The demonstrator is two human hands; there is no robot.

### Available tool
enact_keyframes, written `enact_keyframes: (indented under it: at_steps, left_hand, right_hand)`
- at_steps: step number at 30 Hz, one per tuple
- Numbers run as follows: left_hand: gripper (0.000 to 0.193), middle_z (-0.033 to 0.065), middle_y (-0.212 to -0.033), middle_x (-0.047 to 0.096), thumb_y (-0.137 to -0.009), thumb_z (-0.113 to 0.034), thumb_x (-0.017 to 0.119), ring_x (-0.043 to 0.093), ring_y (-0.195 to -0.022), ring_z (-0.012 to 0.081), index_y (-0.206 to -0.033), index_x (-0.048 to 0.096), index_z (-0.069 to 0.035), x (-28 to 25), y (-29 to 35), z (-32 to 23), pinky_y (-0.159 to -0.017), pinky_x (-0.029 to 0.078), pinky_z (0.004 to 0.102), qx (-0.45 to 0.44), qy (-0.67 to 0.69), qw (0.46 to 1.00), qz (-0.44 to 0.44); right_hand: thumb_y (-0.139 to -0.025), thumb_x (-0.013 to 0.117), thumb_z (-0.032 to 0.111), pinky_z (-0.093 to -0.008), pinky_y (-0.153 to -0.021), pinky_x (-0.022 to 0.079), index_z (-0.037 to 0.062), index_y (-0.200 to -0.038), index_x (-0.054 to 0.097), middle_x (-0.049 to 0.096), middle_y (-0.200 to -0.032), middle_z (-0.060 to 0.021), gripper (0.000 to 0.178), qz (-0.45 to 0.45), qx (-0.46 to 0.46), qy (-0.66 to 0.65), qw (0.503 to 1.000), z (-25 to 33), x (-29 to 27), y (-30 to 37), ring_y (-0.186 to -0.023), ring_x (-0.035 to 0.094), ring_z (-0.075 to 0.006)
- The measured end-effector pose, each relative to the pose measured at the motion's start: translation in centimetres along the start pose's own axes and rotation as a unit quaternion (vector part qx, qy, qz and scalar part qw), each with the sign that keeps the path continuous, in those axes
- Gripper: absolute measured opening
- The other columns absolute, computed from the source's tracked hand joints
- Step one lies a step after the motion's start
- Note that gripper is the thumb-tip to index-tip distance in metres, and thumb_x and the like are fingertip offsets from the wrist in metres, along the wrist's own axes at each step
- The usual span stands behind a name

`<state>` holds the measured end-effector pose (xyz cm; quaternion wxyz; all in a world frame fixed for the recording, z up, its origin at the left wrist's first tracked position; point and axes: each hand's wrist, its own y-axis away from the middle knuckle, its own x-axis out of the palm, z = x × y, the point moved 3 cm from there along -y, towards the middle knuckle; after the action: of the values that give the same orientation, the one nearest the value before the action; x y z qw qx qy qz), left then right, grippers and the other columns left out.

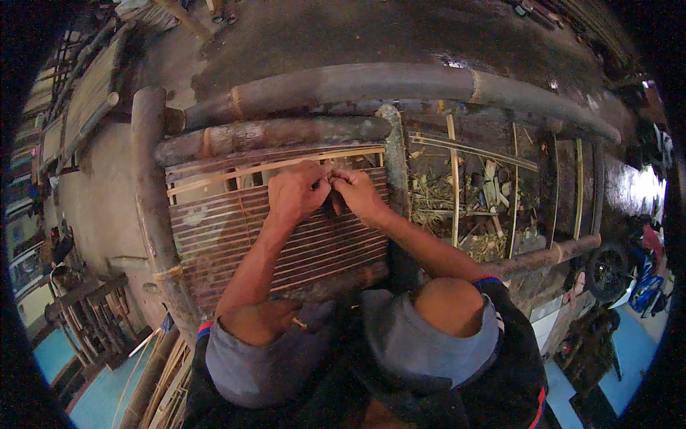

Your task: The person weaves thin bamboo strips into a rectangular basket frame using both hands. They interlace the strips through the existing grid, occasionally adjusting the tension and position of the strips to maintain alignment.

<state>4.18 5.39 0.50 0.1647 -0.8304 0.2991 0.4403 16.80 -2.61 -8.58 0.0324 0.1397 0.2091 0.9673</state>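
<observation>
Above a panel of thin bamboo slats [286, 247], my two hands meet fingertip to fingertip. My left hand [294, 190] is closed in a pinch, its knuckles turned up. My right hand [357, 193] pinches from the other side, thumb and finger touching the left fingertips. What they grip is too small to name. A dark brown shape shows just below the fingers, and I cannot tell what it is. Pale bamboo strips [218, 180] run across behind my hands, near the panel's far edge.
Thick bamboo poles [321, 84] frame the panel, with an upright post [395, 161] on its right. Beyond that post, narrow slats [455, 186] cross an opening over scattered bamboo scraps [493, 186]. Long split strips [168, 390] lie at lower left. A wheel [607, 273] stands at the right.
</observation>
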Motion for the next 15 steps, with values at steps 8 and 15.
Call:
enact_keyframes:
  at_steps: [8, 15]
  left_hand:
    - [0.015, 0.0102, -0.086, 0.072, -0.079, -0.024, 0.066, 0.069, -0.076, 0.0361, -0.088, 0.073, -0.015, 0.7, 0.1, 1.2, -0.065, 0.054, 0.0483, -0.001, -0.018, 1.000, 0.008]
    - [0.013, 0.0142, -0.076, 0.070, -0.081, -0.025, 0.065, 0.067, -0.070, 0.0396, -0.084, 0.069, -0.012, 0.1, 0.2, 0.9, -0.063, 0.053, 0.0507, -0.009, -0.032, 0.999, 0.008]
  right_hand:
    - [-0.096, 0.057, 0.017, -0.0519, -0.064, 0.050, 0.0020, -0.112, 0.062, 0.067, -0.080, -0.0236, 0.023, -0.117, -0.141, 0.390, 0.902, 2.3, 0.0, 0.5, -0.068, 0.063, -0.0440]
    - [-0.095, 0.060, 0.020, -0.0513, -0.079, 0.051, 0.0021, -0.100, 0.064, 0.064, -0.099, -0.0228, 0.019, -0.125, -0.305, 0.397, 0.856, 5.3, -0.5, 2.0, -0.091, 0.064, -0.0423]
